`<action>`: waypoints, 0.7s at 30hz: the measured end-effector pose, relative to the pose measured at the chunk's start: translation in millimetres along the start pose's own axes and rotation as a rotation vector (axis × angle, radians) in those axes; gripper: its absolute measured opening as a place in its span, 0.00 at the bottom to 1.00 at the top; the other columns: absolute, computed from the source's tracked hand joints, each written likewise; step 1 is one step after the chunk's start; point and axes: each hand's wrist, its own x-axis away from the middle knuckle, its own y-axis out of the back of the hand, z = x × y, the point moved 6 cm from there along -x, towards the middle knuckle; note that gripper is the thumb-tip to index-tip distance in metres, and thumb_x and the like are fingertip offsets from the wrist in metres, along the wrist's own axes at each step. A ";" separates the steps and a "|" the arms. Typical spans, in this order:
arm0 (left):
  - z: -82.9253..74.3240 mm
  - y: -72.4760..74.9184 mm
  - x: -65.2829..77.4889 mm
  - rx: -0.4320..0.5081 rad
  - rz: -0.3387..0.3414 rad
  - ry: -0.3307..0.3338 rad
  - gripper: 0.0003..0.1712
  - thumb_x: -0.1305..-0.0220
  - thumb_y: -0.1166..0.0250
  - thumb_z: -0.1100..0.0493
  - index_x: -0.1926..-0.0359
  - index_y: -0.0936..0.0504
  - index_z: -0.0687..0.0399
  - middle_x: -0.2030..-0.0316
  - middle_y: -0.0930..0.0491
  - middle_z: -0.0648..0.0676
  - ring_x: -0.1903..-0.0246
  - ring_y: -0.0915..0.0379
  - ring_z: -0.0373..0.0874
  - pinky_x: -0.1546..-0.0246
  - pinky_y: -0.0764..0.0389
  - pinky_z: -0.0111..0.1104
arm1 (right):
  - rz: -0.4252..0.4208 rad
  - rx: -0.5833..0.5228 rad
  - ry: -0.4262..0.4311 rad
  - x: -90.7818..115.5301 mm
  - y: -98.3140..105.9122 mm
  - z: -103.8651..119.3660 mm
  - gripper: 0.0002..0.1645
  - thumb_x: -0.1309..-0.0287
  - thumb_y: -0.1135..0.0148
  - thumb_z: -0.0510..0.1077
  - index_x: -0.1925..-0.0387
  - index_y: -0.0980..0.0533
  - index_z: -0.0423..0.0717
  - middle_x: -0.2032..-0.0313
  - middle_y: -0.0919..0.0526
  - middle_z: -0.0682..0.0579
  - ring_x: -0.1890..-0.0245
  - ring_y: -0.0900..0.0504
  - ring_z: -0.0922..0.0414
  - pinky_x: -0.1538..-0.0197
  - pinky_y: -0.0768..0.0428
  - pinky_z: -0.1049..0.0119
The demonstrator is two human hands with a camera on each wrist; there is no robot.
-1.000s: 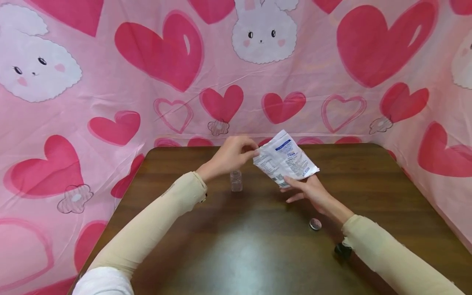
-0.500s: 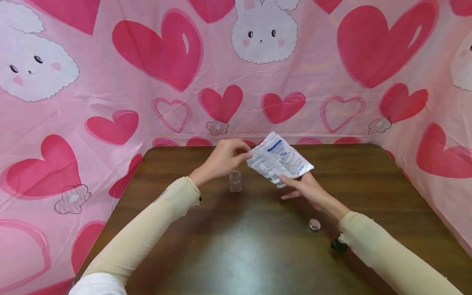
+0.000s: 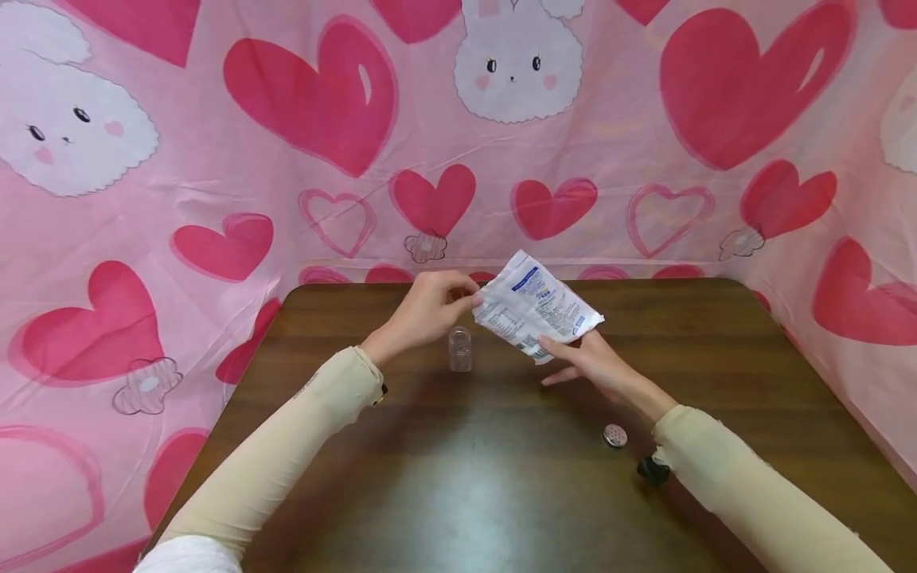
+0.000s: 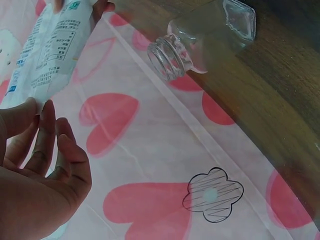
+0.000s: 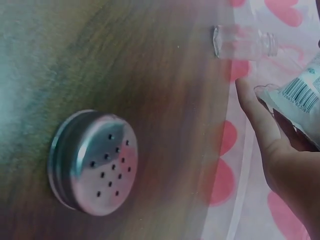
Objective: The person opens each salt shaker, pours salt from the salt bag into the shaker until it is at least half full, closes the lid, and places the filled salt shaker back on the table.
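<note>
A white printed packet (image 3: 533,306) is held tilted above the table between both hands. My left hand (image 3: 433,306) pinches its left corner between thumb and fingertips, which the left wrist view shows close up at the packet's (image 4: 52,50) end. Lower right, my right hand (image 3: 595,366) grips the packet, thumb on the printed face and other fingers mostly behind it. An uncapped clear glass jar (image 3: 460,350) stands on the table just below the left hand; its threaded neck (image 4: 167,57) shows in the left wrist view.
A metal shaker lid (image 3: 614,435) with small holes lies on the brown wooden table (image 3: 458,477), left of the right forearm. Its holed face (image 5: 107,162) is large in the right wrist view. Pink heart-patterned cloth (image 3: 430,103) hangs behind the table and at its sides.
Both hands and the packet have shifted a little to the left, bringing the packet nearer the glass jar. The grip on it looks the same; jar and lid stay put.
</note>
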 end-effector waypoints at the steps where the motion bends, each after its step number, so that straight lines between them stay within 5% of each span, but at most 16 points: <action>1: 0.8 -0.2 0.4 -0.001 0.000 0.005 0.05 0.31 0.28 0.62 0.56 0.09 0.56 0.66 0.15 0.48 0.68 0.25 0.44 0.65 0.20 0.36 | 0.006 -0.004 0.001 -0.2 -0.4 -0.2 0.35 0.24 0.40 0.37 0.23 0.41 0.45 0.33 0.26 0.36 0.46 0.16 0.45 0.56 0.18 0.32; 11: 7.6 3.8 1.9 0.006 -0.025 0.020 0.05 0.32 0.27 0.63 0.56 0.09 0.57 0.67 0.15 0.49 0.69 0.25 0.45 0.66 0.20 0.37 | 0.015 0.001 0.016 -5.9 -2.6 4.1 0.30 0.25 0.38 0.38 0.28 0.36 0.44 0.42 0.19 0.36 0.57 0.12 0.38 0.61 0.16 0.36; 21: 15.8 4.9 7.3 -0.002 -0.047 0.032 0.05 0.32 0.26 0.62 0.57 0.09 0.56 0.67 0.15 0.48 0.73 0.27 0.45 0.72 0.22 0.37 | 0.035 0.102 0.024 -11.8 -5.3 7.9 0.33 0.38 0.28 0.29 0.35 0.32 0.37 0.51 0.14 0.34 0.62 0.11 0.40 0.63 0.15 0.37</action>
